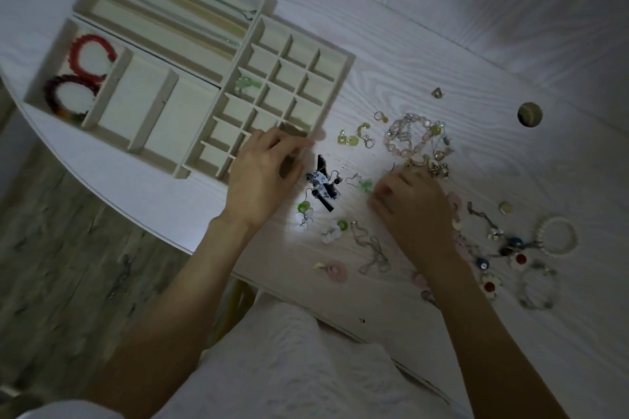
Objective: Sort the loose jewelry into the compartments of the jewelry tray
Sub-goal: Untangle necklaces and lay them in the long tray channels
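Green earring beside right hand

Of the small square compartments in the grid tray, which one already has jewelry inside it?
The compartment with the green piece, in the grid tray's column nearest the long-slot tray. Every other square compartment in view looks bare; those under the left hand are hidden.

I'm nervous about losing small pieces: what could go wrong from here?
The pink ring lies close to the table edge; a sweep of the arm could knock it off. The right hand works amid crowded chains and earrings, so pieces may snag. The left hand covers tray compartments, so drops may land unseen.
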`<state>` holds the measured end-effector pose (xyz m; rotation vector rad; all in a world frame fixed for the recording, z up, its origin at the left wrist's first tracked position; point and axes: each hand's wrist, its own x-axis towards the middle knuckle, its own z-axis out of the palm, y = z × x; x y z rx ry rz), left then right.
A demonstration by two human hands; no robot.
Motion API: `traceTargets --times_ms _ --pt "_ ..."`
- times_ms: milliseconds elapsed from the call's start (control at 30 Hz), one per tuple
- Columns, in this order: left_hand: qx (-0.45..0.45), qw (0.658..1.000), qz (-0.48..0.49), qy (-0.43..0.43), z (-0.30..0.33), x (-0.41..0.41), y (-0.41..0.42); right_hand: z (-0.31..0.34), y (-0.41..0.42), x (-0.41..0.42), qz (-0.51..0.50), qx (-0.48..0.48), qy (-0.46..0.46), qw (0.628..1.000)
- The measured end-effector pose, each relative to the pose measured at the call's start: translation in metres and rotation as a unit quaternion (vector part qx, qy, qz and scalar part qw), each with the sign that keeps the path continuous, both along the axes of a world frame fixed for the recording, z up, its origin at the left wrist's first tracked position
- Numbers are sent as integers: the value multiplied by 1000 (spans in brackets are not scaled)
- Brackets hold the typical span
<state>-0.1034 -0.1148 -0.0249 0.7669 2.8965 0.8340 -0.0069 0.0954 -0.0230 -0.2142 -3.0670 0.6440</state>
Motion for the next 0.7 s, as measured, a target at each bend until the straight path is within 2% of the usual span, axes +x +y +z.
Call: traceTargets --times_ms 133,233,367,433,533,600,700 --pt "21 999 -5 -25 6 -2 -3 13 -8 -8 16 -45 10 999" --pt "92 993 10 -78 16 -7 -10 45 -21 -34 22 -122 21 992" --pt "172 981 0 -87 30 -33 -30 69 -54 -91 99 -133 57 985" --pt "168 983 -23 -70 32 -53 -38 65 -71 -121 128 -137 57 981" --pt "158 987 -2 -38 32 -82 -46 52 -91 -154 134 -147 60 978" --pt "125 992 14 -23 28 -101 -54 42 -99 -168 125 -158 54 978" --pt "55 998 -15 -24 22 -123 -64 29 -106 -178 107 -158 41 981"
